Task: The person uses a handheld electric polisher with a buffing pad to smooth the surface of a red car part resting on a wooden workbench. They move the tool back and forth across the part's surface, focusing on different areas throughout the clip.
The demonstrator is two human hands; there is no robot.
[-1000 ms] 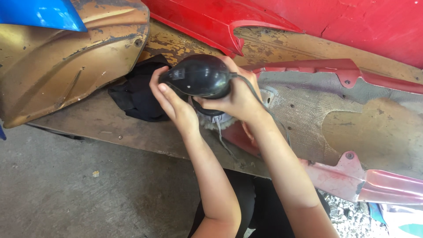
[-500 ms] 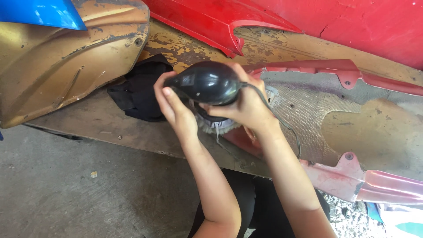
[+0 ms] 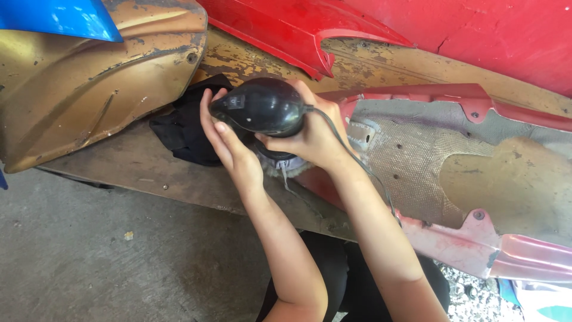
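Both my hands grip a black rounded power polisher (image 3: 262, 106). My left hand (image 3: 229, 146) wraps its left side and my right hand (image 3: 313, 134) holds its rear, where a black cord (image 3: 351, 158) leaves it. A woolly pad (image 3: 280, 167) under the tool presses on the left end of a red body panel (image 3: 453, 179) whose grey mesh underside faces up. The panel lies on a worn wooden board (image 3: 149, 170).
A gold scuffed panel (image 3: 89, 77) lies at the left with a blue piece (image 3: 56, 16) on top. A black cloth (image 3: 185, 134) sits beside the tool. Red panels (image 3: 417, 30) line the back. Concrete floor (image 3: 119, 256) is in front.
The polisher and both hands shifted right and slightly down half a second ago, then came back left and up to near where they were.
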